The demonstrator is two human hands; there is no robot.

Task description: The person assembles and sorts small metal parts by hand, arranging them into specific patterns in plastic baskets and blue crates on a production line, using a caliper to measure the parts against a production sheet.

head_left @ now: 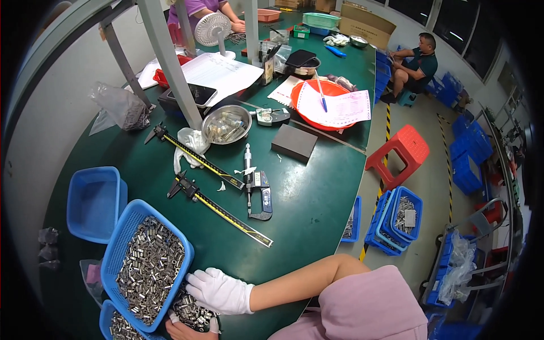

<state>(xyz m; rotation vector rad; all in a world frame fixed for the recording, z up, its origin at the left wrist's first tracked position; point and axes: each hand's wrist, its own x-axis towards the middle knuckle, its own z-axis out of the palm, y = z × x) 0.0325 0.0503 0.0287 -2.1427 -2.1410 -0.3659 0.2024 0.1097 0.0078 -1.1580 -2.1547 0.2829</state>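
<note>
At the lower edge, a pile of small metal sleeve-like parts (192, 311) lies between my hands, beside a blue basket. My right hand (218, 290), in a white glove, rests over the pile's far side with its fingers laid out across the parts. Below it, my left hand (190, 331) cups the near side, thumb and finger apart, with white coverings on the tips. It is partly cut off by the lower edge. The blue perforated basket (186, 246) just left of them is full of similar metal parts.
Two digital calipers (226, 217) and a micrometer (262, 195) lie ahead on the green table (306, 226). An empty blue bin (93, 204) stands left. Beyond are a metal bowl (226, 124), a dark block (294, 143) and a red basin (323, 122). A red stool (405, 150) stands right.
</note>
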